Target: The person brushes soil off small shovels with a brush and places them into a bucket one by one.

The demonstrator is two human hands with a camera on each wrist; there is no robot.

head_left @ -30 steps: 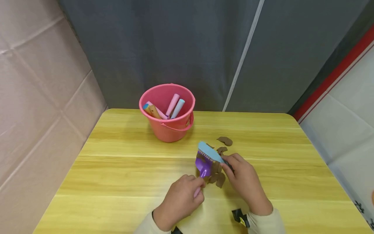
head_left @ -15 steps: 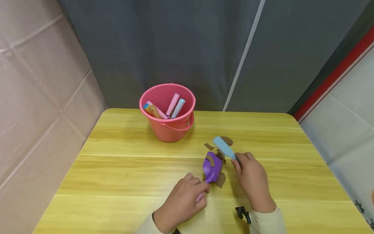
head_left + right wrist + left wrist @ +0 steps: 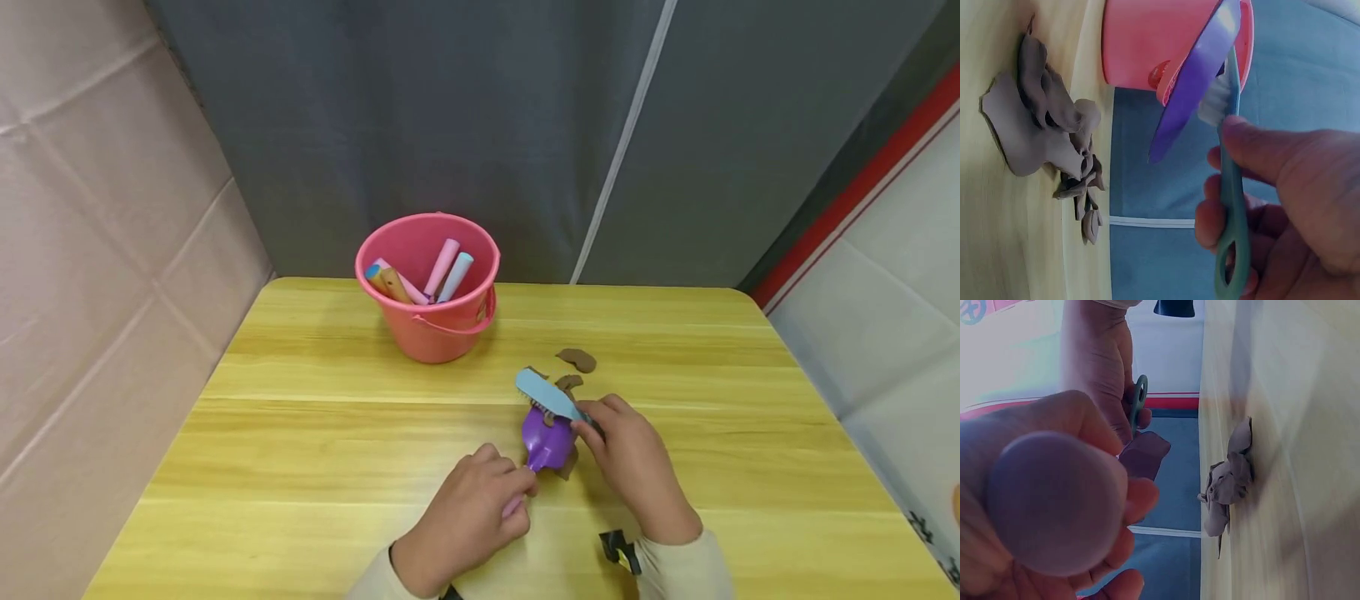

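Observation:
My left hand [image 3: 467,518] grips the pink handle of a small purple toy shovel [image 3: 549,443]; the handle's rounded end [image 3: 1057,503] fills much of the left wrist view. A light-blue brush [image 3: 546,393] is held by its handle in my right hand [image 3: 636,468], thumb along the top. Its head lies across the shovel's far end, and the bristles [image 3: 1215,103] meet the blade in the right wrist view. There the shovel is tilted, raised above the table. A bit of brown clay [image 3: 549,419] shows in it. Flat brown clay pieces [image 3: 1029,137] lie heaped below, partly hidden in the head view.
A pink bucket [image 3: 431,342] stands at the table's back, left of the hands, with several pink, blue and wood-coloured handles inside. One clay piece [image 3: 577,360] lies beyond the brush. A grey curtain [image 3: 450,108] hangs behind the wooden table [image 3: 300,467].
The brush went off to the right beside the shovel, then came back over the shovel's far end. The shovel shifted slightly right, and less clay shows in it than half a second ago.

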